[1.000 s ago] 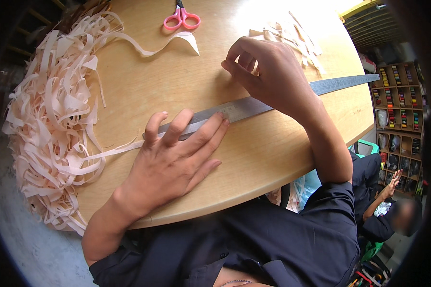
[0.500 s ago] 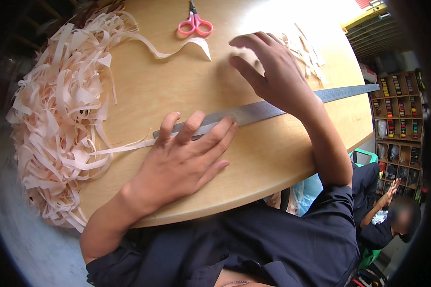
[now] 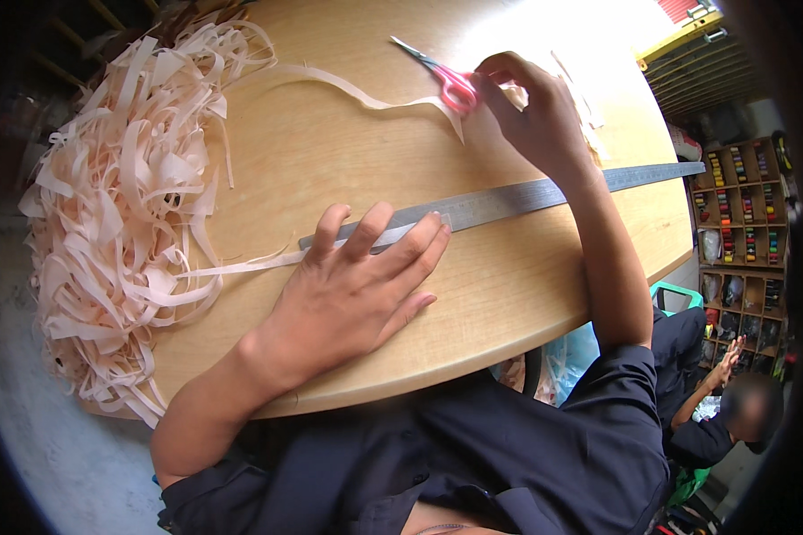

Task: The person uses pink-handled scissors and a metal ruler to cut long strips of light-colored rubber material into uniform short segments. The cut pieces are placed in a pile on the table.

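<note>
- Roughly centre frame, one round wooden table (image 3: 509, 294), pale top.
- One left hand (image 3: 348, 294), palm down, fingers spread flat and open, gripping nothing; fingertips press on the near end of the ruler and on a strip under it.
- One long steel ruler (image 3: 526, 198), lying flat from centre out toward 3 o'clock, tilted slightly up to the right.
- One right hand (image 3: 531, 116) at 1 o'clock, fingers curled in around the pink handles of the scissors; grip looks closed on them, thumb hidden.
- One pair of scissors (image 3: 437, 73), pink handles, metal blades pointing toward 11 o'clock, blades nearly together, at 12 o'clock of the ruler, well apart from it.
- One long peach strip (image 3: 348, 89) curling across the table from the heap to just beside the scissors handles.
- One big heap of peach cut strips (image 3: 125, 232) at 9 o'clock, spilling over the table rim; too many to count.
- A few short offcuts (image 3: 589, 107) beyond the right hand, count unclear.
- One shelf unit (image 3: 740, 223) with small coloured items at 3 o'clock.
- One other person (image 3: 732, 410) seated at 4 o'clock, hand raised.
</note>
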The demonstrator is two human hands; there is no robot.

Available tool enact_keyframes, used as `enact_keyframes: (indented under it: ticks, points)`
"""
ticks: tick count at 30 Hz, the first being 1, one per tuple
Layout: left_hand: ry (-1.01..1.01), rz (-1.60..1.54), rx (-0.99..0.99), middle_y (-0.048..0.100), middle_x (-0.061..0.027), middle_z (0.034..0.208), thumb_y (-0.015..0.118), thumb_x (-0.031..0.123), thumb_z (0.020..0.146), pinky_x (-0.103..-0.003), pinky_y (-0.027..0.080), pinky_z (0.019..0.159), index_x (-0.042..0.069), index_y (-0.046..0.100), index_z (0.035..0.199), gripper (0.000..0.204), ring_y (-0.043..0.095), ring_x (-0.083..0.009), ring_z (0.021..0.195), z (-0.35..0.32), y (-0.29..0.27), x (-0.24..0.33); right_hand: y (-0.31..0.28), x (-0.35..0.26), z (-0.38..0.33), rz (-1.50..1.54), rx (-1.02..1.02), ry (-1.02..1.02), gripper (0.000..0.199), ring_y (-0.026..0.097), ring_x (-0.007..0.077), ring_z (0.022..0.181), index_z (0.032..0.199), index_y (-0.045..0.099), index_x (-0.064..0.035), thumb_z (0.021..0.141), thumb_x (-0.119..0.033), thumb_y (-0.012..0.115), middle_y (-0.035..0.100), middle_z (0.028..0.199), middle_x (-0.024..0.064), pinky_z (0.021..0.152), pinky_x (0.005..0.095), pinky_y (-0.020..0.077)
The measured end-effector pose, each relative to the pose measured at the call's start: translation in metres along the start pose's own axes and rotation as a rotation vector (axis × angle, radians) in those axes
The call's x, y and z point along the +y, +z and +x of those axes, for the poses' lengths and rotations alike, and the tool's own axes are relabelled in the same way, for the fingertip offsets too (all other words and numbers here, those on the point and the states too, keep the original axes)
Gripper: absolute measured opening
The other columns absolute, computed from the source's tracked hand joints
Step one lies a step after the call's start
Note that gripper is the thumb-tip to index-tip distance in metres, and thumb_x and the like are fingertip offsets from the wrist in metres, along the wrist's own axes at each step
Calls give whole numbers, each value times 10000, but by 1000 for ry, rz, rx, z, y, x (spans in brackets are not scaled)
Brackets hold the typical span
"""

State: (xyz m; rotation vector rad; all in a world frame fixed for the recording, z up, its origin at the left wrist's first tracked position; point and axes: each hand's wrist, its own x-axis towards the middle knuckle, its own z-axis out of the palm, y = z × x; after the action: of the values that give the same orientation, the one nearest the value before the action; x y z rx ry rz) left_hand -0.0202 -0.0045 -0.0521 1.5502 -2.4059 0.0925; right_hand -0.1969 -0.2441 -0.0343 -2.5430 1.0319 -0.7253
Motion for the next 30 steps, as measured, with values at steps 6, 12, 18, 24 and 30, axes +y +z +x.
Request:
enact_keyframes:
  ticks: [6, 12, 18, 24, 30]
  points:
    - [3, -14, -15, 502, 4, 1511, 626, 425, 1008, -477, 240, 1162, 123, 570, 1492, 573, 386, -251, 1319, 0, 1, 0, 0, 4, 3, -97, 8, 27, 281, 730, 246, 921, 1003, 761, -73, 926, -341, 793, 787, 896, 103, 795, 398, 553]
    - [-5, -2, 7, 509, 11, 1481, 620, 434, 1015, -483, 252, 1152, 125, 592, 1467, 549, 388, -248, 1329, 0, 2, 1, -13, 2, -4, -213, -49, -43, 243, 708, 211, 907, 1088, 762, -70, 912, -235, 793, 778, 940, 65, 819, 356, 538]
    - [-1, 2, 10, 517, 20, 1438, 613, 445, 1022, -487, 258, 1146, 124, 615, 1442, 529, 387, -244, 1336, 1, 2, 2, -10, 0, -10, -277, -111, -18, 274, 700, 279, 970, 1254, 692, -73, 986, -129, 689, 738, 1069, 127, 858, 374, 544]
    - [0, 4, -7, 518, 24, 1423, 608, 447, 1025, -487, 244, 1155, 124, 614, 1445, 530, 388, -246, 1336, 2, -1, 1, -16, 0, -10, -144, 21, -97, 322, 707, 324, 1014, 1330, 647, -91, 1013, -50, 619, 661, 1156, 157, 892, 403, 559]
    - [1, 17, -27, 517, 27, 1440, 599, 441, 1033, -488, 231, 1164, 118, 604, 1458, 534, 390, -243, 1338, 3, -1, 2, -14, -17, -7, 270, 215, -85, 232, 777, 189, 879, 1258, 667, -30, 1035, -92, 679, 764, 1016, 101, 763, 312, 626]
